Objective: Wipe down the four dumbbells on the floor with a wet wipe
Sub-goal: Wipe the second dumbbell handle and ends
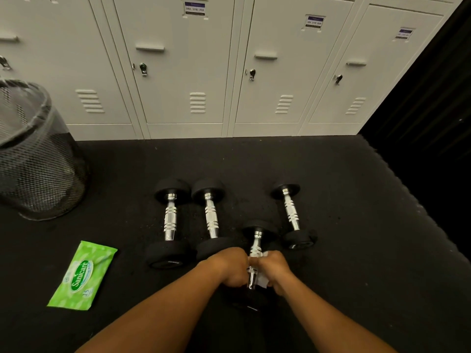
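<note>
Head view — gym floor point(331, 200), black rubber, before a row of pale lockers point(178, 72).

Item 1: dumbbells, four, chrome handles, black ends. Two side by side at left point(169, 220) and point(211, 217); one apart at right point(291, 212); the fourth point(255, 244) pulled nearer than the rest, between both hands, far end raised or tilted — cannot tell which.

Item 2: wet wipe point(262, 281), white, wrapped against the handle of the near dumbbell, mostly hidden under the fingers.

Item 3: left hand point(233, 270), fingers curled, gripping the handle from the left side to steady it.

Item 4: right hand point(276, 268), fingers curled round the handle with the wipe pinched beneath.

Item 5: green wipe packet point(82, 275), flat on the floor, well left of the dumbbells. Mesh waste bin point(38, 161), lined, far left.

Step in hand, by judgement: wiping the handle of one dumbbell, likely partway through the set; which others are done cannot be told. Next move calls for sliding the wipe along the handle and over both black ends while the left hand keeps the dumbbell from rolling.
</note>
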A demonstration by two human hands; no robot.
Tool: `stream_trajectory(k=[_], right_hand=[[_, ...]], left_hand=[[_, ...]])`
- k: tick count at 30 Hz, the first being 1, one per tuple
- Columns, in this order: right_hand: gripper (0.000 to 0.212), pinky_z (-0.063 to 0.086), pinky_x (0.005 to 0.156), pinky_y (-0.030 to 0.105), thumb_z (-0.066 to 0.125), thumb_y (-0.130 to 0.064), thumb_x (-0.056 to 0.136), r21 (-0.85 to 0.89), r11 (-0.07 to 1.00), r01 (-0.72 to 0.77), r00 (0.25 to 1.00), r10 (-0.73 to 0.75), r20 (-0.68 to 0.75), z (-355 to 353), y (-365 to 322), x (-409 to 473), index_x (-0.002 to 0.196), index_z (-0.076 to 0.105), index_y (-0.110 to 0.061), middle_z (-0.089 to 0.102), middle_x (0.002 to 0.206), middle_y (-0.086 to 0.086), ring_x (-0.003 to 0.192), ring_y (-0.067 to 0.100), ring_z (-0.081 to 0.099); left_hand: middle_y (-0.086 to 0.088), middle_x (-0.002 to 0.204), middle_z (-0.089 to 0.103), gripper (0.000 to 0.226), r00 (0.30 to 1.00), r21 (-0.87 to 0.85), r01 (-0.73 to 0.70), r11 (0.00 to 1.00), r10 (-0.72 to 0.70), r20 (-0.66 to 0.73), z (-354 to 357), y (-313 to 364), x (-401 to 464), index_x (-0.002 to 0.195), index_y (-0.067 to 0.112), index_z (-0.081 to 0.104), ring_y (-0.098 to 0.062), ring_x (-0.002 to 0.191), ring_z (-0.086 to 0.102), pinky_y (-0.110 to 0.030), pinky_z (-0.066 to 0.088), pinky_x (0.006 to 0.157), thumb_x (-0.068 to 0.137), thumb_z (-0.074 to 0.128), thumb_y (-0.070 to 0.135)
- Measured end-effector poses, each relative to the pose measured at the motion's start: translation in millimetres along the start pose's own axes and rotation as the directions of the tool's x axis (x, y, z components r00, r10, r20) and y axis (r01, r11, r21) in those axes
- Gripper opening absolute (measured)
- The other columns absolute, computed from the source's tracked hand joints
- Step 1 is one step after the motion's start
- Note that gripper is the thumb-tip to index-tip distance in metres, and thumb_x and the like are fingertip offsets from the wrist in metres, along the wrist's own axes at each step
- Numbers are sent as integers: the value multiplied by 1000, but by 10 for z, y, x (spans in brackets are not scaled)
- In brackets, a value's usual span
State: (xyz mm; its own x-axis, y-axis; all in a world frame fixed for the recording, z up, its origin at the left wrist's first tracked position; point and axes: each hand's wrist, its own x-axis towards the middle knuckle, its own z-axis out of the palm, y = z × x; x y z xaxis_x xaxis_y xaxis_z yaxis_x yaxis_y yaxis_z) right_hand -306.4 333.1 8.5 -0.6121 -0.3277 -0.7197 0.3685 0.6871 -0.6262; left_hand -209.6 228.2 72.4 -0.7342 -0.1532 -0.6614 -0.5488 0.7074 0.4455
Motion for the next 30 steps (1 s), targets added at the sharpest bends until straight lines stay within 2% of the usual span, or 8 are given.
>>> stream_trajectory(k=[4, 9, 13, 16, 19, 24, 27, 30], right_hand=[[11, 49, 46, 23, 74, -1, 78, 18, 999, 28, 999, -27, -33, 92, -36, 11, 85, 66, 2, 68, 73, 13, 60, 21, 66], [16, 62, 72, 50, 77, -11, 70, -20, 998, 59, 995, -60, -73, 134, -9, 96, 83, 69, -6, 74, 80, 14, 74, 29, 74], [10, 59, 64, 36, 78, -13, 73, -127, 983, 132, 982, -148, -122, 38, -235, 181, 78, 68, -13, 72, 76, 7, 71, 23, 71], [10, 53, 59, 31, 78, -15, 73, -167, 972, 167, 974, -189, -128, -41, -508, 301, 75, 69, -13, 71, 74, 6, 69, 22, 69], [11, 52, 59, 30, 79, -17, 71, -181, 967, 177, 968, -204, -145, -66, -741, 459, 75, 70, -12, 72, 75, 6, 70, 22, 69], [21, 62, 68, 46, 80, -20, 59, -211, 961, 180, 970, -210, -125, -50, -968, 751, 74, 71, -7, 73, 75, 9, 69, 27, 73], [25, 55, 58, 33, 80, -23, 60, -282, 943, 179, 966, -223, -130, -17, -1044, 838, 75, 68, -7, 71, 75, 9, 69, 27, 70], [26, 50, 56, 29, 80, -22, 63, -314, 935, 165, 968, -214, -130, 10, -1099, 888, 79, 67, -6, 70, 79, 9, 69, 26, 68]], left_hand=[[-9, 104, 74, 25, 990, -205, -20, 979, -10, -142, -71, -65, 26, 105, 10, 75, -24, 98, 69, -38, 56, 91, 85, 59, 14], [8, 80, 67, 29, 945, -407, -31, 913, -105, -308, -141, -232, 68, 107, 18, 72, -13, 79, 64, -22, 50, 72, 83, 60, 8], [-1, 87, 75, 29, 924, -510, -35, 859, -167, -344, -196, -386, 109, 97, 25, 69, -18, 81, 73, -28, 59, 74, 77, 57, 8], [-1, 87, 75, 22, 903, -541, -56, 839, -189, -386, -249, -452, 127, 87, 33, 64, -18, 83, 73, -33, 59, 81, 74, 56, 16], [-1, 87, 73, 23, 875, -559, -74, 826, -216, -434, -306, -498, 146, 89, 32, 66, -17, 82, 72, -30, 58, 77, 79, 57, 13], [-1, 93, 71, 25, 834, -552, -58, 831, -263, -484, -435, -645, 171, 102, 25, 70, -12, 83, 67, -16, 46, 66, 88, 56, 10], [1, 94, 71, 23, 816, -562, -35, 827, -300, -493, -501, -737, 136, 104, 22, 70, -6, 76, 64, -7, 42, 55, 91, 55, 10], [5, 87, 70, 28, 822, -533, -16, 846, -293, -489, -504, -803, 62, 102, 22, 71, -10, 79, 67, -10, 45, 59, 86, 53, 7]])
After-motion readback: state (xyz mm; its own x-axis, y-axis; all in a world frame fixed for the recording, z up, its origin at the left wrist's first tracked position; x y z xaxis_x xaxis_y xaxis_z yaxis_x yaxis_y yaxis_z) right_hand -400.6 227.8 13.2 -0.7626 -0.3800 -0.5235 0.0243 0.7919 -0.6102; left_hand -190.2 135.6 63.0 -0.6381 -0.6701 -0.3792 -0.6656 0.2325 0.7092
